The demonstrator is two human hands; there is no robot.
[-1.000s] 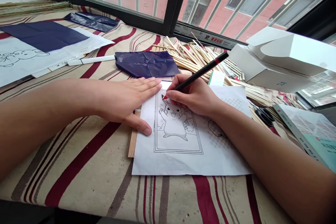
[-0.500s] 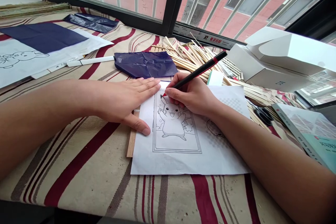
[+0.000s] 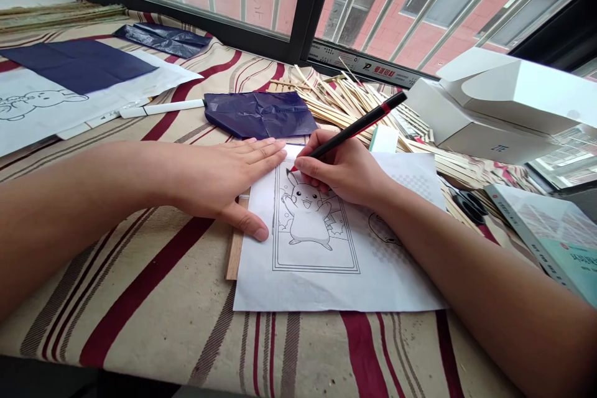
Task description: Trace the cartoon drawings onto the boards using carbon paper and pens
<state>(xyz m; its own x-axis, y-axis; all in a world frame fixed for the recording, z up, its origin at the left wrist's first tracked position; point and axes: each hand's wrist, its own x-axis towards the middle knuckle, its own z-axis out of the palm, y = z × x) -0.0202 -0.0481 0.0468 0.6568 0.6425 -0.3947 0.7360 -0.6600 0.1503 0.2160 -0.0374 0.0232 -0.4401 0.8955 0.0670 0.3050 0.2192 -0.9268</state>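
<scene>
A white sheet [image 3: 321, 286] with a line drawing of a cartoon animal in a frame lies on the striped cloth, over a thin wooden board [image 3: 234, 253] that shows at its left edge. My left hand [image 3: 224, 180] lies flat on the sheet's upper left, fingers stretched, thumb on the paper. My right hand [image 3: 342, 168] is closed on a black pen with a red band [image 3: 359, 127]. Its red tip touches the drawing's top left, at the animal's ear.
Crumpled dark blue carbon paper [image 3: 261, 113] lies just behind the sheet, beside a pile of thin wooden sticks [image 3: 345, 99]. White boxes [image 3: 494, 106] and books [image 3: 550, 230] sit at the right. More carbon paper, another drawing [image 3: 37, 102] and a white pen [image 3: 161, 107] lie at the left.
The pen tip shifted slightly along the ear at the top of the drawing. My left hand stays flat in place.
</scene>
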